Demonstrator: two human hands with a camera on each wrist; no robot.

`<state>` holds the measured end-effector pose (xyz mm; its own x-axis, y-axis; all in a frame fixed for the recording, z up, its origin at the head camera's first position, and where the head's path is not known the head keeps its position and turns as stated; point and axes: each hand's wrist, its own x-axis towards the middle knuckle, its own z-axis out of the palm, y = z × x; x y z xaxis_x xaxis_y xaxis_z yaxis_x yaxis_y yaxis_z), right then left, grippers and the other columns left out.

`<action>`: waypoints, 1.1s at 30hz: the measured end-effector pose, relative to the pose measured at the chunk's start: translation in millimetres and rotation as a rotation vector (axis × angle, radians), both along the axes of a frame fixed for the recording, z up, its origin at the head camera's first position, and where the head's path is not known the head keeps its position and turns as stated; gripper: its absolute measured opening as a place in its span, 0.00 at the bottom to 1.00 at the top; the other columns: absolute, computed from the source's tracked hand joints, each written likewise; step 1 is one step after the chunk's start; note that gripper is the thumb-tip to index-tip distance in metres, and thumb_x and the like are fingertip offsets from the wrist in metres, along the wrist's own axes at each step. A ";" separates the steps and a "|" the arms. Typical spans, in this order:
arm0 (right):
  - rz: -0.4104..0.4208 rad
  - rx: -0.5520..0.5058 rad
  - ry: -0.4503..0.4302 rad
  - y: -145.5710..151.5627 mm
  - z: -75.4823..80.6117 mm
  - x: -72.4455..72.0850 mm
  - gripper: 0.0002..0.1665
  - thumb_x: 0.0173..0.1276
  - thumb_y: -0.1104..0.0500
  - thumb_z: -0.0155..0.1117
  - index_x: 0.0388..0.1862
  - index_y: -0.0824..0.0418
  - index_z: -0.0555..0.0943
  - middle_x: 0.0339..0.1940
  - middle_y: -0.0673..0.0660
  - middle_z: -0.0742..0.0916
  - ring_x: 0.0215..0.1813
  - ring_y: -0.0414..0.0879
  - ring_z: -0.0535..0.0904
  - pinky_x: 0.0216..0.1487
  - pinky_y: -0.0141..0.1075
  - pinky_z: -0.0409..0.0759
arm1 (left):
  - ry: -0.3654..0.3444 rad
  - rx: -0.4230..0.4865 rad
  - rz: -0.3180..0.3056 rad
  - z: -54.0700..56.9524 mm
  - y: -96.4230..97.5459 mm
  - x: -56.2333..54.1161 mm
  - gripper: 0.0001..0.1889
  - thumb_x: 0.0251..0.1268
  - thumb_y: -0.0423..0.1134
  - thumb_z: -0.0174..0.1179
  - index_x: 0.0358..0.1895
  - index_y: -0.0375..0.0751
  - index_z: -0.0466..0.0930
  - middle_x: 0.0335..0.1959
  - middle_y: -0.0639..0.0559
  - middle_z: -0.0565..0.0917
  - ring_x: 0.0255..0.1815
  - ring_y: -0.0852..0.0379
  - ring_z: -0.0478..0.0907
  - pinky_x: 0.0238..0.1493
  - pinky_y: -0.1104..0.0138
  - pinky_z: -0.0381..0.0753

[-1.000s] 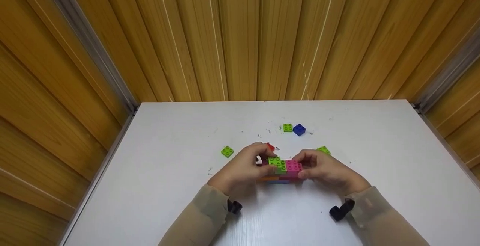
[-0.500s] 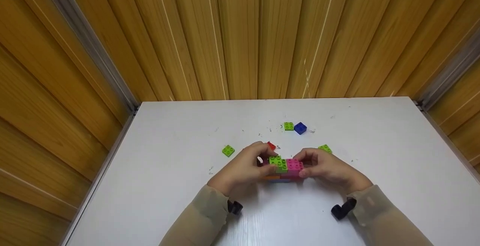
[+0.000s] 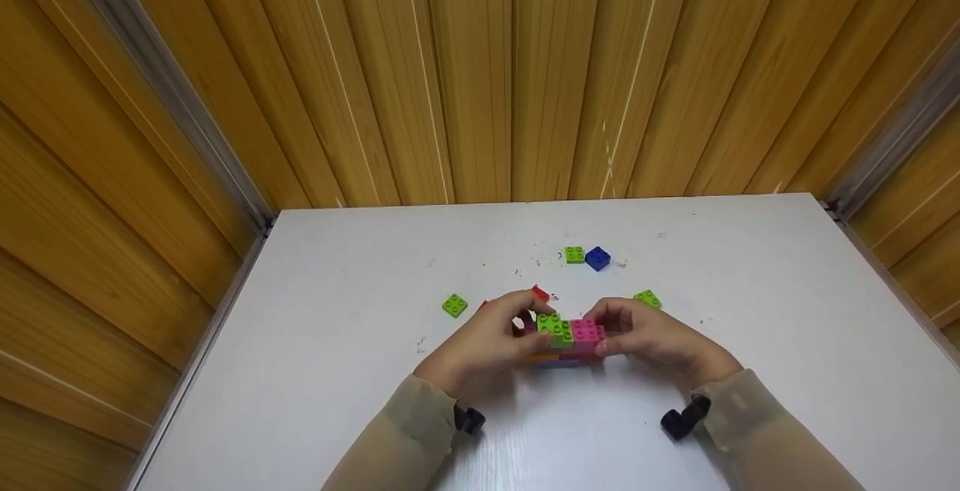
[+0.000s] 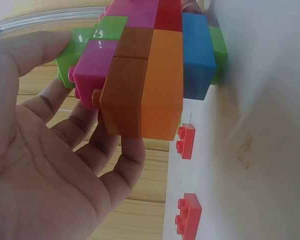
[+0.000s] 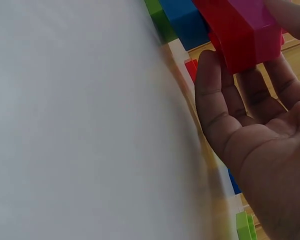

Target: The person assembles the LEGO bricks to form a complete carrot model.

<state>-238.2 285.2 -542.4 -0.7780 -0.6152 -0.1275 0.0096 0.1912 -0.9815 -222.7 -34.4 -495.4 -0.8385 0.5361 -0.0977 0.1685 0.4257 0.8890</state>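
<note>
A stacked structure of toy building bricks (image 4: 162, 85) stands upright between both hands at the middle of the white table. It has a green and a blue brick (image 4: 199, 55) at the bottom, with orange, brown, red and pink ones higher up. My left hand (image 3: 484, 345) pinches the lime green brick (image 3: 555, 330) on top between thumb and fingers. At the opposite end, my right hand (image 3: 664, 337) grips the structure by its pink brick (image 3: 585, 330), thumb on the near side, with fingers around the far side and the red brick (image 5: 235, 42) below.
Beyond the hands lie a lime green brick (image 3: 574, 255) and a dark blue brick (image 3: 598, 258). Another green brick (image 3: 454, 305) is to the left, and one more green brick (image 3: 647, 298) sits behind the right hand. Two red bricks (image 4: 190, 217) lie behind the structure.
Both hands keep the same hold on the structure. The head view has shifted slightly, and a sliver of another red brick now shows beside the left hand.
</note>
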 end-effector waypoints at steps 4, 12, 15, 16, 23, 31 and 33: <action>0.005 0.060 0.015 4.1 5.7 -1.9 0.28 0.72 0.64 0.76 0.68 0.70 0.80 0.62 0.54 0.90 0.65 0.47 0.86 0.66 0.32 0.85 | 0.008 0.003 -0.009 -0.8 2.7 -0.4 0.13 0.78 0.48 0.72 0.59 0.67 0.86 0.53 0.61 0.85 0.53 0.57 0.81 0.58 0.62 0.83; -0.212 0.053 0.040 16.6 22.9 -13.5 0.25 0.88 0.55 0.63 0.72 0.70 0.78 0.67 0.56 0.88 0.66 0.44 0.87 0.67 0.34 0.87 | 0.039 -0.014 -0.030 -0.6 12.1 -6.1 0.13 0.78 0.47 0.73 0.60 0.65 0.87 0.53 0.63 0.85 0.55 0.60 0.80 0.62 0.62 0.84; -0.339 0.094 0.021 18.5 32.8 -22.1 0.27 0.88 0.50 0.65 0.73 0.69 0.78 0.68 0.58 0.87 0.68 0.46 0.87 0.67 0.33 0.87 | 0.034 -0.027 -0.025 -1.2 14.6 -6.6 0.13 0.77 0.47 0.74 0.58 0.67 0.87 0.54 0.65 0.85 0.56 0.61 0.80 0.64 0.61 0.84; -0.374 0.113 0.015 18.9 35.9 -25.5 0.29 0.88 0.49 0.66 0.74 0.68 0.78 0.69 0.59 0.87 0.68 0.47 0.86 0.66 0.32 0.87 | 0.033 -0.030 -0.025 -1.5 15.1 -6.5 0.12 0.78 0.47 0.74 0.58 0.67 0.86 0.54 0.65 0.85 0.57 0.61 0.80 0.65 0.61 0.84; -0.523 0.190 -0.023 18.8 47.4 -59.4 0.36 0.89 0.49 0.63 0.84 0.67 0.70 0.81 0.64 0.78 0.77 0.53 0.79 0.76 0.38 0.82 | 0.036 -0.037 -0.010 -1.9 13.0 -7.9 0.13 0.78 0.48 0.73 0.60 0.68 0.87 0.54 0.65 0.85 0.57 0.61 0.80 0.64 0.61 0.83; -0.594 0.305 -0.069 14.4 44.1 -86.2 0.40 0.85 0.51 0.67 0.88 0.64 0.69 0.88 0.67 0.71 0.81 0.62 0.73 0.87 0.57 0.72 | 0.004 -0.017 0.002 -1.4 12.1 -7.3 0.14 0.78 0.48 0.73 0.60 0.69 0.86 0.55 0.63 0.85 0.56 0.58 0.81 0.61 0.61 0.83; -0.604 0.337 -0.090 13.5 43.6 -89.9 0.41 0.84 0.51 0.69 0.88 0.62 0.69 0.88 0.67 0.71 0.81 0.62 0.72 0.87 0.57 0.71 | -0.011 -0.007 0.001 -1.3 12.8 -7.3 0.13 0.78 0.48 0.73 0.59 0.69 0.86 0.55 0.63 0.85 0.56 0.58 0.81 0.61 0.61 0.83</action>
